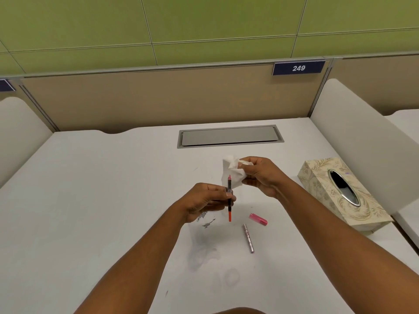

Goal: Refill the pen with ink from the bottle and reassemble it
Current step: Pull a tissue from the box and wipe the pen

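Observation:
My left hand (pixel 204 201) pinches the pen's inner part (pixel 229 200), a thin dark and red-orange stick held upright above the white desk (pixel 102 200). My right hand (pixel 263 175) grips a crumpled white tissue (pixel 232 172) just behind the stick's top end. On the desk below lie a pink cap (pixel 258 219) and a silvery pen barrel (pixel 248 237). No ink bottle shows in this view.
A patterned tissue box (pixel 340 196) stands at the right. Grey ink smears (pixel 205 223) mark the desk under my left hand. A metal cable hatch (pixel 230 136) sits at the back, before a beige partition (pixel 158 103) with white side dividers.

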`<state>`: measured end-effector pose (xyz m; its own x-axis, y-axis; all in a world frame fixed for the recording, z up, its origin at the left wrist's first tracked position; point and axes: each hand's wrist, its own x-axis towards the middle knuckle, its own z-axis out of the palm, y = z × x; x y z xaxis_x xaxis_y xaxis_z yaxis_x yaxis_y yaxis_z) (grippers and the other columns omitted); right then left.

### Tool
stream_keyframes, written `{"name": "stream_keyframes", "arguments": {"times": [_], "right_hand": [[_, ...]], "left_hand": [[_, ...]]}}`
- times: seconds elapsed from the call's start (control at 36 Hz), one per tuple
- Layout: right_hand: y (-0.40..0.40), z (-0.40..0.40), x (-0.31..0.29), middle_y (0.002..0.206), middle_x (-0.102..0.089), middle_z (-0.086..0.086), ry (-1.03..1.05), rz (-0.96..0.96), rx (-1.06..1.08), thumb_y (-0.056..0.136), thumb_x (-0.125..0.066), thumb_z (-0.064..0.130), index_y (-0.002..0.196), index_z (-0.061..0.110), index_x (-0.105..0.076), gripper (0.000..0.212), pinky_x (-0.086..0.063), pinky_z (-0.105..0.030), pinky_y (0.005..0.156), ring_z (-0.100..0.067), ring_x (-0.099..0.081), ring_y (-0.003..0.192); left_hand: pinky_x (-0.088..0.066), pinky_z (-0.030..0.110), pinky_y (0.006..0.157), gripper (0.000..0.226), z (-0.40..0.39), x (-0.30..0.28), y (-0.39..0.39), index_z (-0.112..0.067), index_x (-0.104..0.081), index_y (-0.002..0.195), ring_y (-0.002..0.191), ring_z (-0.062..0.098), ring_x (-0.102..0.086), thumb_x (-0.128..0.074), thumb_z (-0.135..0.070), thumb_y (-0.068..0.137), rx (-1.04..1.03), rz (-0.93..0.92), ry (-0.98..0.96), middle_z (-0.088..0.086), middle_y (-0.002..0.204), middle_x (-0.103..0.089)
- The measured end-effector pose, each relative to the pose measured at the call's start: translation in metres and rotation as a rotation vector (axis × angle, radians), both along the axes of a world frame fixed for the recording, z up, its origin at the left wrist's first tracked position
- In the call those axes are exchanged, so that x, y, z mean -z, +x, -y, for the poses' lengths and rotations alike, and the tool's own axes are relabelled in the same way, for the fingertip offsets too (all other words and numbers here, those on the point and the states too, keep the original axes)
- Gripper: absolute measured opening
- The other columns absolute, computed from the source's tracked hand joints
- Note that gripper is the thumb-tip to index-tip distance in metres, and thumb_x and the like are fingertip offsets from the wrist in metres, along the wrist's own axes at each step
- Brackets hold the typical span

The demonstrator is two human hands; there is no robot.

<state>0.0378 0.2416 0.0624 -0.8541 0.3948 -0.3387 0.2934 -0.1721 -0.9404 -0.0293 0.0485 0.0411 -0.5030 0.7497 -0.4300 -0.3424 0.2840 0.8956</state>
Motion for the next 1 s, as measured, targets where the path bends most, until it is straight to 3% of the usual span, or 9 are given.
{"name": "stream_keyframes", "arguments": {"times": [0.14,0.25,0.33,0.47,0.56,0.67,0.81,1.0], "right_hand": [[0.0,-0.001,0.003,0.115,-0.068,-0.018,-0.094,0.028,-0.073,0.092,-0.059,-0.004,0.115,0.001,-0.066,0.024,-0.059,-0.03,0.076,-0.028,-0.067,0.096],[0.003,-0.001,0.004,0.123,-0.068,-0.019,-0.275,-0.035,-0.149,0.095,-0.062,0.014,0.12,0.0,-0.066,0.028,-0.058,-0.04,0.091,-0.033,-0.068,0.107],[0.004,-0.001,0.002,0.122,-0.068,-0.019,-0.396,-0.048,-0.166,0.099,-0.057,0.024,0.12,-0.001,-0.064,0.034,-0.057,-0.042,0.094,-0.032,-0.068,0.105],[0.004,-0.005,0.003,0.127,-0.064,-0.025,-0.507,-0.065,-0.166,0.098,-0.041,0.006,0.12,-0.011,-0.061,0.034,-0.054,-0.047,0.097,-0.04,-0.065,0.111],[0.003,-0.006,0.004,0.126,-0.065,-0.024,-0.466,-0.091,-0.229,0.096,-0.042,-0.002,0.121,-0.009,-0.062,0.033,-0.055,-0.04,0.096,-0.036,-0.066,0.111],[-0.001,-0.005,0.007,0.119,-0.07,-0.016,-0.349,-0.08,-0.277,0.088,-0.061,0.01,0.115,0.003,-0.07,0.029,-0.056,-0.029,0.085,-0.026,-0.067,0.101],[-0.009,-0.003,0.014,0.117,-0.069,-0.012,-0.215,-0.016,-0.269,0.096,-0.058,0.011,0.118,0.007,-0.069,0.025,-0.049,-0.034,0.087,-0.024,-0.063,0.099],[-0.017,0.003,0.014,0.1,-0.071,-0.004,-0.047,0.042,-0.244,0.088,-0.069,0.01,0.108,0.005,-0.073,0.02,-0.043,-0.032,0.075,-0.016,-0.058,0.09]], "left_hand": [[-0.055,0.023,0.073,0.032,-0.003,-0.003,-0.001,0.004,-0.07,0.118,0.104,0.026,-0.073,-0.069,-0.015,0.092,-0.019,0.083,0.053,0.018,0.115,-0.074],[-0.056,0.024,0.074,0.032,-0.004,-0.004,-0.003,0.004,-0.071,0.116,0.099,0.024,-0.074,-0.07,-0.015,0.09,-0.036,0.088,0.05,0.018,0.113,-0.075],[-0.056,0.024,0.076,0.03,-0.004,-0.004,-0.005,0.004,-0.073,0.113,0.1,0.024,-0.074,-0.069,-0.016,0.091,-0.052,0.089,0.046,0.018,0.112,-0.075],[-0.058,0.025,0.077,0.025,-0.003,-0.002,-0.009,0.001,-0.075,0.107,0.107,0.03,-0.071,-0.067,-0.017,0.092,-0.086,0.121,0.055,0.019,0.11,-0.074],[-0.058,0.028,0.082,0.018,-0.003,-0.003,-0.012,-0.003,-0.078,0.1,0.108,0.032,-0.071,-0.068,-0.015,0.091,-0.089,0.125,0.064,0.016,0.107,-0.076],[-0.056,0.03,0.086,0.016,-0.003,-0.004,-0.014,-0.003,-0.078,0.1,0.105,0.031,-0.073,-0.068,-0.012,0.091,-0.076,0.123,0.055,0.017,0.107,-0.076],[-0.055,0.035,0.092,0.012,-0.002,-0.002,-0.018,-0.007,-0.08,0.093,0.104,0.032,-0.073,-0.069,-0.012,0.09,-0.063,0.114,0.024,0.018,0.106,-0.076],[-0.055,0.038,0.098,0.021,-0.002,0.001,-0.021,-0.002,-0.075,0.106,0.104,0.03,-0.073,-0.071,-0.014,0.09,-0.006,0.097,-0.003,0.017,0.108,-0.076]]}}
